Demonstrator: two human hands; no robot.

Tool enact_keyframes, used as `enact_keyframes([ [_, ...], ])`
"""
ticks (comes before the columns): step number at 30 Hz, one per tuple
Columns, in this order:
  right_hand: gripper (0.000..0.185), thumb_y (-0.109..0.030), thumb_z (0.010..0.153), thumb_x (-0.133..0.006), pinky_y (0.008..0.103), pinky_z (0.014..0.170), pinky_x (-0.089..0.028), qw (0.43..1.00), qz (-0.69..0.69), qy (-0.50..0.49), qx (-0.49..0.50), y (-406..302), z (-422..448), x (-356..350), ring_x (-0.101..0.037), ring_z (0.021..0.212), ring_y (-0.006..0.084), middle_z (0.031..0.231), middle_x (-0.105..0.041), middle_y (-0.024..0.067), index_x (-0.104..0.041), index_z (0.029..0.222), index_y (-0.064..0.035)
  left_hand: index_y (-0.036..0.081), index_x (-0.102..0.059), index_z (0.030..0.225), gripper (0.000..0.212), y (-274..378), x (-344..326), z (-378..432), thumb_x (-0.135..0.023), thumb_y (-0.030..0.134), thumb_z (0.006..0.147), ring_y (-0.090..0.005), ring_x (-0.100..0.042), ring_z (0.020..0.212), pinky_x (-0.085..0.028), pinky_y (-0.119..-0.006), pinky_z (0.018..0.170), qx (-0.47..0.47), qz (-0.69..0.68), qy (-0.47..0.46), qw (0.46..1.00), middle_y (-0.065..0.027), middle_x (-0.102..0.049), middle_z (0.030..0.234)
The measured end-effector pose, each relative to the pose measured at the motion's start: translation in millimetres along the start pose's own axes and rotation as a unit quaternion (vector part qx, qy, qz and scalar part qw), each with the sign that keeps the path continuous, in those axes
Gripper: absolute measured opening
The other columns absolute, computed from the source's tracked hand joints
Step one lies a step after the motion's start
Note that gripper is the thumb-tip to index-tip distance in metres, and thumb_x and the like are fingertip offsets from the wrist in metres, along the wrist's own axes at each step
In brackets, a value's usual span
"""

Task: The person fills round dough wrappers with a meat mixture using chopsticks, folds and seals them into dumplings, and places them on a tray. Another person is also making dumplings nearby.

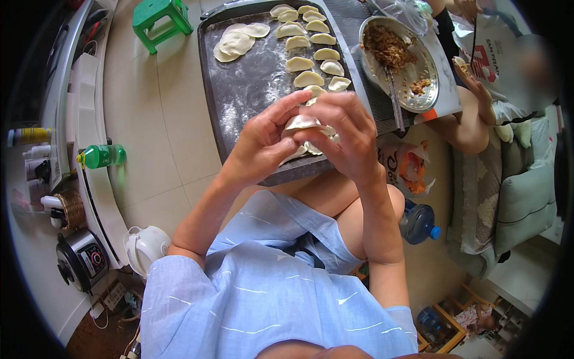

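My left hand (271, 134) and my right hand (347, 134) hold one folded dumpling (301, 122) between them, fingers at its edges, above the near end of a dark floured tray (251, 89). Two columns of folded dumplings (299, 64) run along the tray's right side. A pile of flat round dough wrappers (236, 42) lies at its far left. More pale dough shows partly behind my hands at the near end. Right of the tray stands a metal bowl (423, 74) of minced filling (385, 45), with chopsticks (394, 96) resting across its near rim.
At the right, another person (482, 85) holds chopsticks and a wrapper with filling on the palm. A green plastic stool (163, 20) stands beyond the tray's left. A large water bottle (419, 222) and a plastic bag (412, 168) are on the floor by my right knee.
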State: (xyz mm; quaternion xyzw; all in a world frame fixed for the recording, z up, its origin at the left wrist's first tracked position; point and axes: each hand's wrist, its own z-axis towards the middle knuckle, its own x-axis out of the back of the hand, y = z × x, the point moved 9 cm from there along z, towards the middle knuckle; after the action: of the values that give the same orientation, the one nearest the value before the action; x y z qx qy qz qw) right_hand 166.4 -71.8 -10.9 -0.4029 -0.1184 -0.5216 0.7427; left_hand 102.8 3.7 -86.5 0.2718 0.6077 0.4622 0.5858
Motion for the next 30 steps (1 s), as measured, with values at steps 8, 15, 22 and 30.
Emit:
enact_keyframes([
  [8,0.045,-0.041,0.093,-0.045,0.0444,0.106,-0.031,0.985,0.027,-0.162,0.05,-2,-9,-42,-0.042,0.129,0.0317,0.139,-0.046,0.0104,-0.059,0.125,-0.012,-0.002,-0.038,0.135,0.052,-8,6,-6,-0.053,-0.005,0.085,-0.0127,-0.056,0.102,-0.047,-0.025,0.086,0.045,0.016,-0.038,0.998,-0.0095,-0.057,0.114],
  [15,0.082,-0.048,0.076,-0.067,0.0472,0.108,-0.028,0.981,0.128,-0.108,-0.097,16,-10,-50,-0.032,0.134,0.0371,0.15,-0.025,0.0154,-0.034,0.143,-0.0161,-0.006,-0.049,0.124,0.043,-15,54,-13,-0.054,-0.007,0.081,-0.0196,-0.061,0.103,-0.05,-0.029,0.091,0.077,-0.062,0.019,0.995,-0.0116,-0.059,0.115],
  [22,0.079,-0.054,0.087,-0.055,0.0406,0.097,-0.043,0.965,0.203,0.054,-0.154,51,-7,7,-0.05,0.121,0.029,0.144,-0.033,0.0153,-0.027,0.144,-0.0072,0.005,-0.064,0.103,0.023,-4,93,-19,-0.061,-0.003,0.081,-0.0218,-0.061,0.094,-0.05,-0.031,0.084,-0.037,0.513,0.107,0.851,-0.0072,-0.063,0.099],
  [30,0.042,-0.017,0.091,-0.054,0.0346,0.096,-0.043,0.977,0.04,0.14,-0.159,55,-4,81,-0.053,0.117,0.0248,0.133,-0.048,0.0131,-0.049,0.13,-0.0026,0.009,-0.066,0.095,0.019,30,123,51,-0.068,0.003,0.076,-0.0236,-0.06,0.086,-0.048,-0.037,0.08,-0.101,0.567,0.051,0.816,-0.0058,-0.066,0.098],
])
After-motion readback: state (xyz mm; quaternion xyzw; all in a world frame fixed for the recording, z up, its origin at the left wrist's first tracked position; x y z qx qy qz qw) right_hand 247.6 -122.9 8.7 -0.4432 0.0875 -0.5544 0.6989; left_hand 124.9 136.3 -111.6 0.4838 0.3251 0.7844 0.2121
